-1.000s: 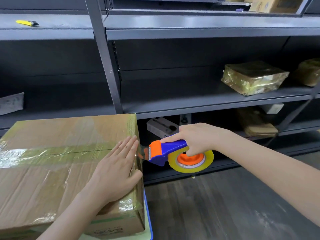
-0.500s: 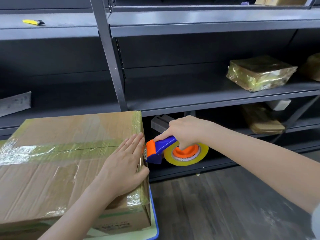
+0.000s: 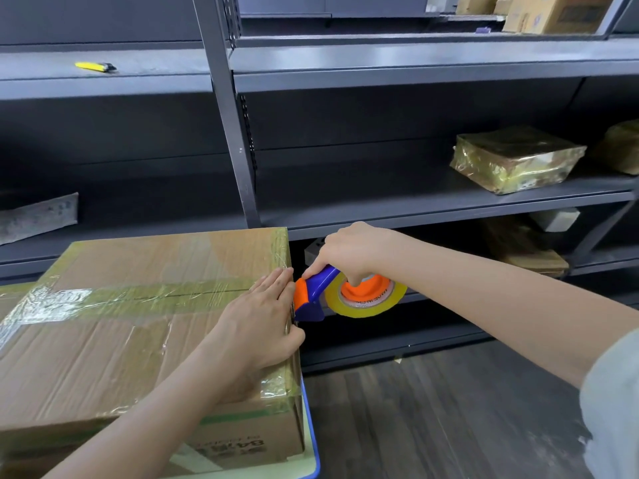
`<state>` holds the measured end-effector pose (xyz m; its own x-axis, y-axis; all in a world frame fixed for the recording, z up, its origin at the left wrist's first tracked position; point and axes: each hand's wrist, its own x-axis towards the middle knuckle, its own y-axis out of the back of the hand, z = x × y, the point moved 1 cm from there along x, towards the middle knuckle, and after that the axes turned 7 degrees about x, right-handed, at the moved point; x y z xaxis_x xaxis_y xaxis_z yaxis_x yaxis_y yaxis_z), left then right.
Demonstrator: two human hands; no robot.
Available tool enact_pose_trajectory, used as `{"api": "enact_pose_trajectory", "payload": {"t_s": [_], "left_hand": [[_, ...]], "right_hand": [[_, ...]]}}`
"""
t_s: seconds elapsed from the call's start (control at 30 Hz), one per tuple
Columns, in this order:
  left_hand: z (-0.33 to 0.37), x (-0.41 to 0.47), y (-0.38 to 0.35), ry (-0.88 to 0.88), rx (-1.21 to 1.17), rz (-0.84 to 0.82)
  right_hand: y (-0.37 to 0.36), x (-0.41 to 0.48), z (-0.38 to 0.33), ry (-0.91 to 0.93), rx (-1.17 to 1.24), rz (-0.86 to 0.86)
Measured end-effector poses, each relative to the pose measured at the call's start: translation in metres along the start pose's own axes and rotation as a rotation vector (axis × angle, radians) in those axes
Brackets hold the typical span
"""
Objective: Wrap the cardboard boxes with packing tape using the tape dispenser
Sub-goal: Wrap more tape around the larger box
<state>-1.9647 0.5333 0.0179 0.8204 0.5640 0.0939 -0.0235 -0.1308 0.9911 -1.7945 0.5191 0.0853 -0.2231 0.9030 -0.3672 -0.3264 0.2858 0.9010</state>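
A large cardboard box [image 3: 114,340], its top covered in shiny clear tape, fills the lower left. My left hand [image 3: 256,323] lies flat on the box top at its right edge, fingers straight, thumb over the corner. My right hand [image 3: 352,250] grips the blue handle of an orange and blue tape dispenser [image 3: 313,295] with a yellowish tape roll [image 3: 366,297]. The dispenser's nose touches the box's right edge just beside my left fingertips.
The box stands on a blue-rimmed cart [image 3: 309,440]. Grey metal shelving [image 3: 415,209] runs behind, with an upright post [image 3: 228,108]. Tape-wrapped parcels [image 3: 515,157] lie on the right shelves, and a yellow utility knife [image 3: 95,66] on the upper left one. Dark wood floor [image 3: 449,409] lies at right.
My right hand has brought the dispenser leftward until its nose meets the box's right edge. My left hand stays pressed on the box top.
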Motion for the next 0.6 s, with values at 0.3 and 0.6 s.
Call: {"api": "enact_pose_trajectory", "payload": {"t_s": [0.3, 0.6], "left_hand": [[0.003, -0.002, 0.0, -0.012, 0.065, 0.003], [-0.005, 0.015, -0.003, -0.212, 0.051, -0.029]], "right_hand": [[-0.02, 0.002, -0.017, -0.067, -0.088, -0.153], [-0.048, 0.008, -0.013, -0.142, 0.088, -0.055]]}}
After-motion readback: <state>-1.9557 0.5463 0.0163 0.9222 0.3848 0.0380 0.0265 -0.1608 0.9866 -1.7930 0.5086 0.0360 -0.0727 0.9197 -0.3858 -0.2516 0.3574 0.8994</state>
